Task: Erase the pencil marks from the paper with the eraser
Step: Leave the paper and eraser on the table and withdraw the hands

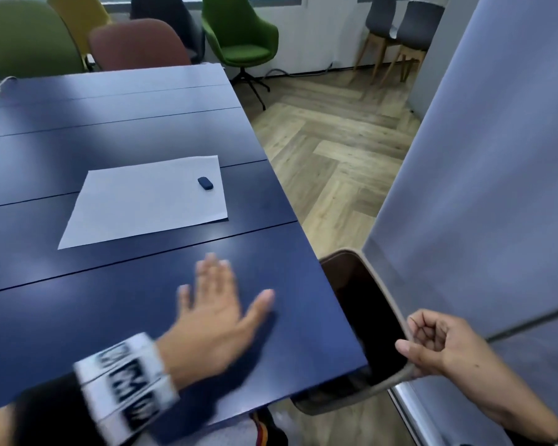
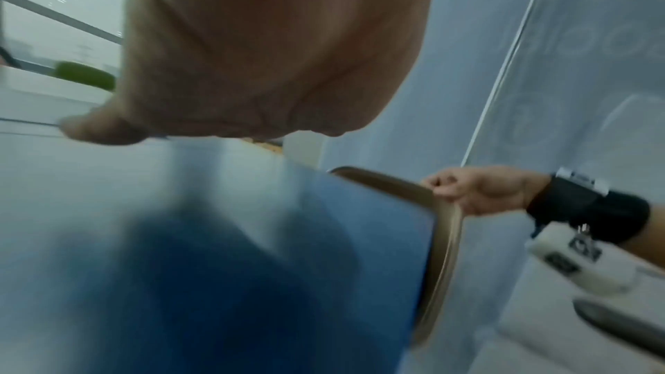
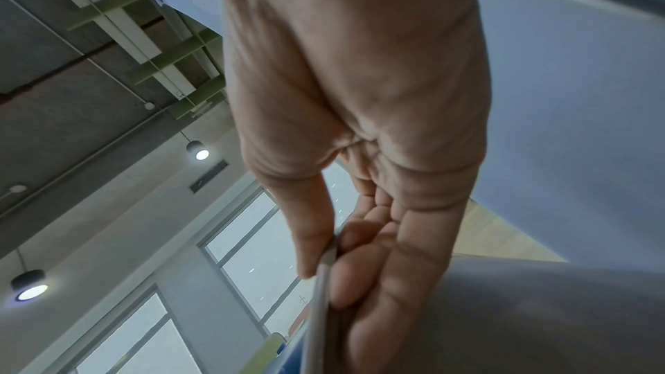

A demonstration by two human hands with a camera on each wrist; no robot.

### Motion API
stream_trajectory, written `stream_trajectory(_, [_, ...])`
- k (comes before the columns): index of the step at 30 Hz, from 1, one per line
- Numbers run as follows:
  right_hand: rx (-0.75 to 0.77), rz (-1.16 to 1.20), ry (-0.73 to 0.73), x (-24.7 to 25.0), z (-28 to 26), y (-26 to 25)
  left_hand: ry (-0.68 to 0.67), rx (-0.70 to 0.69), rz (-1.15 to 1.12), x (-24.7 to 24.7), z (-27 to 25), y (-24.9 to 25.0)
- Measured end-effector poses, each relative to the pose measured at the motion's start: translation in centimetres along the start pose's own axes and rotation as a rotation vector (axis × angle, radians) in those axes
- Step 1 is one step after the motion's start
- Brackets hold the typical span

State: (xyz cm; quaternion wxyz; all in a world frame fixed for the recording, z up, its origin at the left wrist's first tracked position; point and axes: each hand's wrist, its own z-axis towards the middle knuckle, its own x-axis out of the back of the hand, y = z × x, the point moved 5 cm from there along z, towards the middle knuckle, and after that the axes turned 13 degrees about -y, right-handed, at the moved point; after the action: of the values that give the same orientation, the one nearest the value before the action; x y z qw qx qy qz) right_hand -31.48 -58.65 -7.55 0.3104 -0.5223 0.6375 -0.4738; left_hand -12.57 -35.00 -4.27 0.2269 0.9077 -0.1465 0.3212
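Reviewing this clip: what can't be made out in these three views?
- Pencil marks: the paper looks blank in the head view; any marks are too faint to see.
- Eraser: small and far, no detail.
- Left hand: motion-blurred; whether it touches the table is unclear.
- Chair gripped by the right hand: its seat is hidden under the table.

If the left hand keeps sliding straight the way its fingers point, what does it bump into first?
Probably the paper. The left hand lies open over the blue table, fingers aimed at the sheet's near edge, with only bare tabletop between. The eraser sits farther back.
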Motion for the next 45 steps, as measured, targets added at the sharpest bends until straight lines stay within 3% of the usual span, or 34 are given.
stream_trajectory(3, [-0.013, 0.010, -0.003, -0.3, 0.1, 0.2, -0.087, 0.191, 0.064, -2.1, -2.3, -4.8])
stream_trajectory(6, [-0.029, -0.009, -0.006, -1.0, 0.3, 0.3, -0.106, 0.170, 0.129, -5.0, -1.0, -2.6])
stream_trajectory(8, [-0.041, -0.016, -0.022, -1.3, 0.5, 0.5, -0.083, 0.081, 0.196, -5.9, 0.6, 1.2])
stream_trajectory(10, [-0.047, -0.031, -0.026, -1.6, 0.8, 0.5, -0.100, -0.134, 0.235, -6.5, 2.3, 6.9])
stream_trajectory(12, [-0.060, -0.008, 0.000, -1.5, 0.9, 0.8, -0.146, -0.362, 0.132, -7.4, 3.3, 12.5])
stream_trajectory(14, [-0.093, 0.037, 0.029, -1.0, 1.0, 1.4, -0.257, -0.445, -0.024, -5.7, 2.9, 15.9])
stream_trajectory(16, [-0.137, 0.114, 0.054, -0.2, 1.5, 3.0, -0.220, -0.500, -0.101, -2.7, 2.8, 16.2])
stream_trajectory(18, [-0.178, 0.124, 0.118, 0.8, 2.3, 5.2, -0.120, -0.449, -0.069, 0.6, 3.1, 13.6])
stream_trajectory(20, [-0.230, 0.096, 0.193, 1.9, 3.4, 8.0, -0.063, -0.256, 0.081, 3.2, 3.7, 9.6])
stream_trajectory(22, [-0.298, 0.065, 0.258, 2.7, 4.6, 11.3, -0.095, -0.049, 0.288, 4.2, 4.4, 5.6])
stream_trajectory(24, [-0.392, 0.019, 0.304, 3.5, 6.0, 15.2, -0.173, 0.037, 0.437, 3.6, 4.9, 3.4])
stream_trajectory(29, [-0.538, -0.052, 0.298, 4.1, 9.8, 25.0, -0.176, 0.016, 0.532, 2.6, 5.8, 2.8])
stream_trajectory(32, [-0.605, -0.125, 0.252, 3.3, 11.4, 28.4, -0.167, 0.035, 0.542, 2.5, 6.2, 1.9])
stream_trajectory(40, [-0.763, -0.195, 0.170, 0.7, 14.1, 39.5, -0.190, 0.187, 0.572, 2.2, 7.3, 1.5])
stream_trajectory(45, [-0.847, -0.195, 0.189, -0.7, 14.7, 44.3, -0.035, 0.021, 0.418, 2.7, 7.8, 0.6])
